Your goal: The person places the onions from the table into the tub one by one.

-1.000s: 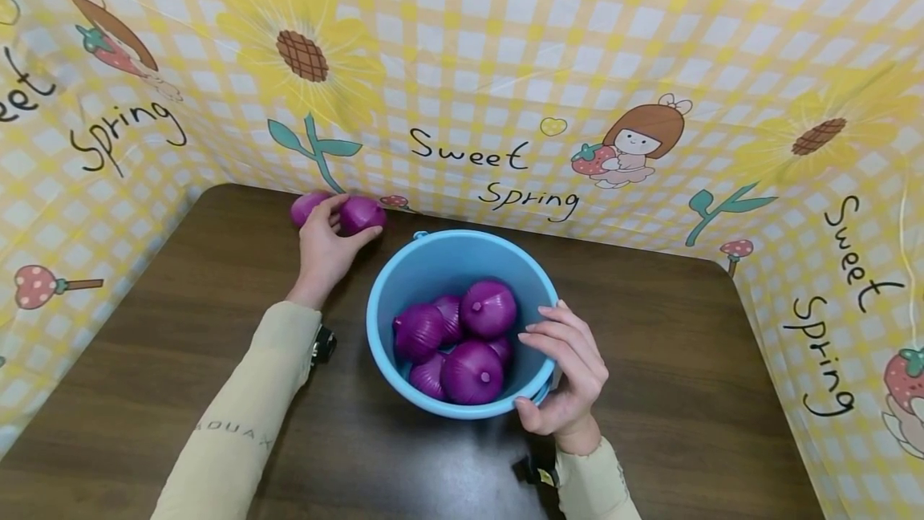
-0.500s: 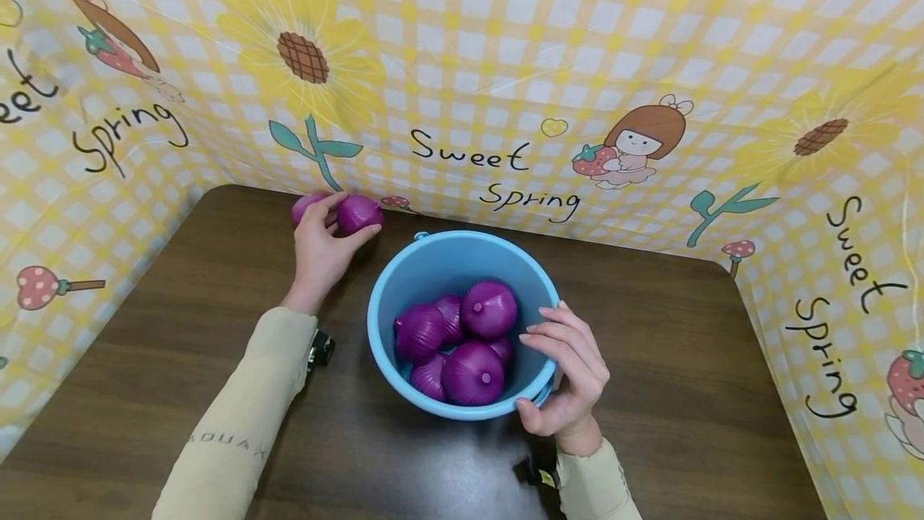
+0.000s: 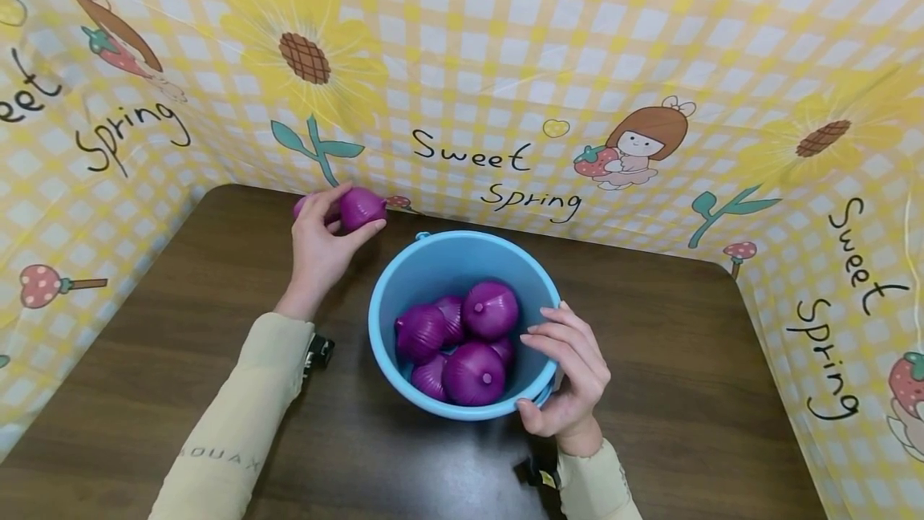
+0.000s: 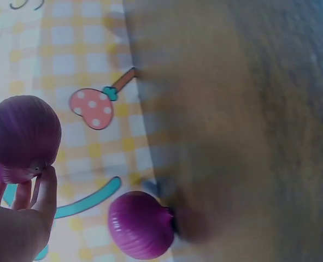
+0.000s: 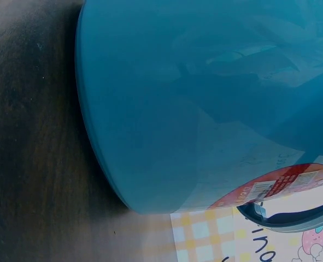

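Note:
At the back left of the table, my left hand [image 3: 321,251] grips a glossy purple onion [image 3: 362,209] between thumb and fingers. In the left wrist view that onion [image 4: 23,139] appears raised off the tabletop. Another onion [image 4: 141,225] lies on the table near the wall; in the head view the left hand hides most of it. A light-blue bucket [image 3: 382,359] stands mid-table with several purple onions [image 3: 472,374] inside. My right hand [image 3: 573,375] holds the bucket's right rim, fingers over the edge. The right wrist view shows only the bucket's outer side [image 5: 194,109].
The dark wood table [image 3: 671,359] is walled by a yellow checked cloth [image 3: 462,62] at the back and both sides. A red label [image 5: 276,183] and a handle [image 5: 298,218] show on the bucket's outside.
My left hand has closed on the onion and raised it slightly, away from the table. The right hand and the bucket stay where they were.

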Motion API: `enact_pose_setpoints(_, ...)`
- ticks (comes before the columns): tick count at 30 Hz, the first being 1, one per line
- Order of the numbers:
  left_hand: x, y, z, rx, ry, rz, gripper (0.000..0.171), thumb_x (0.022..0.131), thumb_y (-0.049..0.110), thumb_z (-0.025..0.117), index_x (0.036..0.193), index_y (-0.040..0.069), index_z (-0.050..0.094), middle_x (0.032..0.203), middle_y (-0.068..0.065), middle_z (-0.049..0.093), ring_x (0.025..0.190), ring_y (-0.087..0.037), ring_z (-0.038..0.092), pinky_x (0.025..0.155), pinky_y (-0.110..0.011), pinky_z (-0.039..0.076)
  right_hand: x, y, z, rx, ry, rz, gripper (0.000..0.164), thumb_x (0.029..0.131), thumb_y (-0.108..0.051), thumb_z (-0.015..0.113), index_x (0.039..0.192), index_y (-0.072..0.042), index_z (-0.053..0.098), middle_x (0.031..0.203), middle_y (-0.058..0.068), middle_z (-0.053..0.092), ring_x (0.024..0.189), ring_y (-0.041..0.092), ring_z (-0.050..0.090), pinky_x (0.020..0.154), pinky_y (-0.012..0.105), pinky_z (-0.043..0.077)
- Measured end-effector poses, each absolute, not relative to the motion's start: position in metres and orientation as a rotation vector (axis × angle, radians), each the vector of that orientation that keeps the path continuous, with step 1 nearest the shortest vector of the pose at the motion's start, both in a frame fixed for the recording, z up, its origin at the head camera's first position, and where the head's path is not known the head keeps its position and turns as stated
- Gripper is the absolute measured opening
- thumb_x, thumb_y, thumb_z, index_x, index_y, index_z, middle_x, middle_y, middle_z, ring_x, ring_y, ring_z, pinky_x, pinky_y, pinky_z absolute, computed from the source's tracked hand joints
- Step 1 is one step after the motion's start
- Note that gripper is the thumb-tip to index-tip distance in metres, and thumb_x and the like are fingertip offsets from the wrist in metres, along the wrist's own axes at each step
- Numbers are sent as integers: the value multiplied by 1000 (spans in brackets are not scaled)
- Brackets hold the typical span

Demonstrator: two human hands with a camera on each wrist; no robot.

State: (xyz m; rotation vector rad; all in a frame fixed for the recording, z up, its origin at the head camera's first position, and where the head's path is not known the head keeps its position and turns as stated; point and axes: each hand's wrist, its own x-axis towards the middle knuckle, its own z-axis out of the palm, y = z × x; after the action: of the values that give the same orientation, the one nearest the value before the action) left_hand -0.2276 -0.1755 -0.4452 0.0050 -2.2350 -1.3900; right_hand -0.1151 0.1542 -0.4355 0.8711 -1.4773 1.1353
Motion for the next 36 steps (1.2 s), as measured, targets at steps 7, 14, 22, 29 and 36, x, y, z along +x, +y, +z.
enact_pose_setpoints(7, -220, -170, -431, -24, -2219, -1393, 70, 79, 30, 91, 140, 11, 62, 132, -7, 57, 117, -22, 56, 97, -45, 53, -115, 154, -435, 874, -1474, 1134, 60, 85, -54, 64, 81, 5, 74, 81, 19, 70, 87, 42, 66, 98, 55, 50)
enact_pose_setpoints(14, -215, -165, -420, -70, -2210, -1378, 70, 79, 29, 91, 140, 11, 63, 132, -6, 57, 118, -21, 56, 98, -43, 53, -116, 154, -434, 876, -1469, 1130, 60, 85, -54, 64, 80, 5, 74, 80, 19, 70, 89, 40, 67, 97, 55, 51)
enact_pose_setpoints(22, -209, -161, -408, -129, -2179, -1354, 72, 76, 27, 94, 139, 12, 64, 131, -3, 58, 118, -17, 53, 95, -39, 54, -116, 153, -434, 873, -1476, 1134, 60, 85, -54, 64, 81, 5, 74, 80, 19, 70, 88, 40, 67, 98, 54, 51)
enact_pose_setpoints(29, -205, -158, -400, -181, -2161, -1338, 71, 75, 24, 94, 139, 16, 65, 130, 1, 58, 115, -14, 54, 94, -38, 55, -116, 153, -433, 873, -1468, 1132, 60, 85, -54, 64, 80, 5, 74, 80, 19, 70, 87, 41, 67, 97, 55, 51)
enact_pose_setpoints(36, -198, -155, -393, -221, -2145, -1360, 71, 74, 20, 94, 139, 20, 65, 129, 4, 59, 114, -11, 55, 93, -33, 54, -115, 153, -435, 872, -1471, 1137, 60, 85, -54, 64, 80, 5, 74, 80, 19, 70, 89, 39, 67, 97, 55, 50)
